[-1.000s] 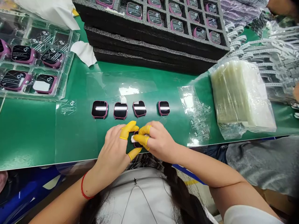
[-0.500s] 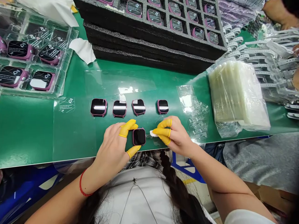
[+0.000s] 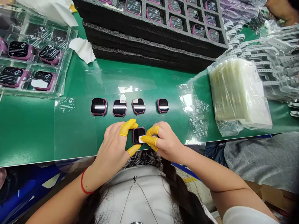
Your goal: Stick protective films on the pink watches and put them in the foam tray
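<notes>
A smartwatch body [image 3: 136,134] with a dark screen and purple-pink frame lies on the green table near its front edge. My left hand [image 3: 116,141], in yellow finger cots, grips its top and bottom edges between fingers and thumb. Pinched in my right hand [image 3: 164,140], also in yellow finger cots, is a small white wiping cloth [image 3: 141,139], pressed on the lower right of the screen. Behind my hands stands a row of watch bodies: one at the left [image 3: 98,106], two in the middle [image 3: 120,108] [image 3: 138,106] and one farther right [image 3: 163,105].
A stack of black foam trays [image 3: 149,46] holding watch bodies stands at the back. To the left is a clear plastic tray [image 3: 61,84] with more. Peeled films [image 3: 196,115], a bagged pale stack [image 3: 235,93] and white straps [image 3: 277,62] lie right. A person's grey clothing [image 3: 261,158] shows beyond.
My right hand has moved left with the white cloth, from beside the watch body onto its screen. My left hand keeps its grip in the same place.
</notes>
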Action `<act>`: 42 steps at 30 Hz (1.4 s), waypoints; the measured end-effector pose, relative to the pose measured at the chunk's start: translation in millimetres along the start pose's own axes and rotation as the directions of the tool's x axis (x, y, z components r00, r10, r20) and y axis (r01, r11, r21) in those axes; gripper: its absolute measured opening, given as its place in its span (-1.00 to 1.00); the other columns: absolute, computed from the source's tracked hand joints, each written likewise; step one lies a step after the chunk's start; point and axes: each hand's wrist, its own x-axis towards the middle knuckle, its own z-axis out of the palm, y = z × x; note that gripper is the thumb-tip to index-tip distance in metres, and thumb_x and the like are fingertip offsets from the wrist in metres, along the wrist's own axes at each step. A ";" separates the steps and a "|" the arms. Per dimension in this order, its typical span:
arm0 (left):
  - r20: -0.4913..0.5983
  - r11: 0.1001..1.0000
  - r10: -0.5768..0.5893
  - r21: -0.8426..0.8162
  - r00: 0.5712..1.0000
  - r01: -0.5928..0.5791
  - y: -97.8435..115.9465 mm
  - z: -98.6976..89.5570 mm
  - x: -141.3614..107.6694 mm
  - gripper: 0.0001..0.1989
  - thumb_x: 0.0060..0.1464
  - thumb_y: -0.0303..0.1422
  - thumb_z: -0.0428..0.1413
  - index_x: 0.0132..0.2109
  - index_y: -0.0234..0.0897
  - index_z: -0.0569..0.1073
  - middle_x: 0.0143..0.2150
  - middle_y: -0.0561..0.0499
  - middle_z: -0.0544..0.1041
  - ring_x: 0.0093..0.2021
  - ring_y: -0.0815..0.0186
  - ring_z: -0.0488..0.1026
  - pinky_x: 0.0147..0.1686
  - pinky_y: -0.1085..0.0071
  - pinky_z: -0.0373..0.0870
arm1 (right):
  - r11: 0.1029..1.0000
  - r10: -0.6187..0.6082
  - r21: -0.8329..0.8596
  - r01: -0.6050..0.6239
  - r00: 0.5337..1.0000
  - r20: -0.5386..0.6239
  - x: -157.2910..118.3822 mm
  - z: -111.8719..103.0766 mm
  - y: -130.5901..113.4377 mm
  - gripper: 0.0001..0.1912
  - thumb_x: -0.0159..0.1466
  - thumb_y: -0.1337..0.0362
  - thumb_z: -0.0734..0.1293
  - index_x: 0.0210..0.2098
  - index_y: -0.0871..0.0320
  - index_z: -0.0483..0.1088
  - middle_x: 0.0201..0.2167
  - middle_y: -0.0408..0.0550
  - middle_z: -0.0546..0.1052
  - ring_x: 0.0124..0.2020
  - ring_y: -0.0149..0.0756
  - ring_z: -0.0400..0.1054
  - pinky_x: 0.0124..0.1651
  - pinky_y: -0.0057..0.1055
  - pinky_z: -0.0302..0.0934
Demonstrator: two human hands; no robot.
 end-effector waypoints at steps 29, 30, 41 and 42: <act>-0.016 1.000 0.004 0.021 1.000 -0.004 0.8 -1.4 0.2 -0.44 0.18 -0.33 0.17 0.23 -0.26 0.11 0.09 -0.14 0.46 0.10 0.09 0.30 0.14 0.10 0.18 | 0.984 0.117 -0.127 -0.129 0.989 -0.095 2.5 8.9 -1.1 -0.82 0.35 0.41 0.22 -0.11 0.18 0.42 -0.30 0.00 0.44 -0.28 -0.30 0.29 -0.29 -0.35 0.25; -0.015 1.000 0.006 0.020 1.000 -0.005 0.7 -1.4 0.0 -0.43 0.18 -0.34 0.17 0.24 -0.26 0.10 0.09 -0.14 0.46 0.10 0.09 0.30 0.14 0.10 0.18 | 0.983 0.088 -0.152 -0.101 0.992 -0.088 0.6 8.5 -4.0 -0.81 0.35 0.42 0.22 -0.11 0.20 0.42 -0.31 0.00 0.45 -0.30 -0.30 0.27 -0.29 -0.35 0.23; -0.006 0.999 0.034 0.037 0.999 -0.034 -0.8 -0.2 -0.4 -0.46 0.18 -0.31 0.16 0.22 -0.38 0.17 0.07 -0.19 0.44 0.11 0.08 0.27 0.16 0.13 0.14 | 0.976 0.013 -0.217 -0.034 0.995 -0.094 -3.0 11.4 -11.5 -0.83 0.30 0.47 0.25 -0.12 0.29 0.39 -0.31 0.05 0.44 -0.29 -0.26 0.23 -0.28 -0.33 0.20; -0.009 0.999 0.033 0.036 0.999 -0.033 -0.7 -0.1 -0.5 -0.45 0.18 -0.31 0.16 0.22 -0.38 0.17 0.06 -0.19 0.44 0.11 0.08 0.27 0.16 0.13 0.14 | 0.974 0.020 -0.223 -0.041 0.995 -0.100 -1.8 11.8 -11.3 -0.84 0.30 0.47 0.26 -0.12 0.29 0.39 -0.31 0.06 0.44 -0.29 -0.26 0.23 -0.29 -0.33 0.20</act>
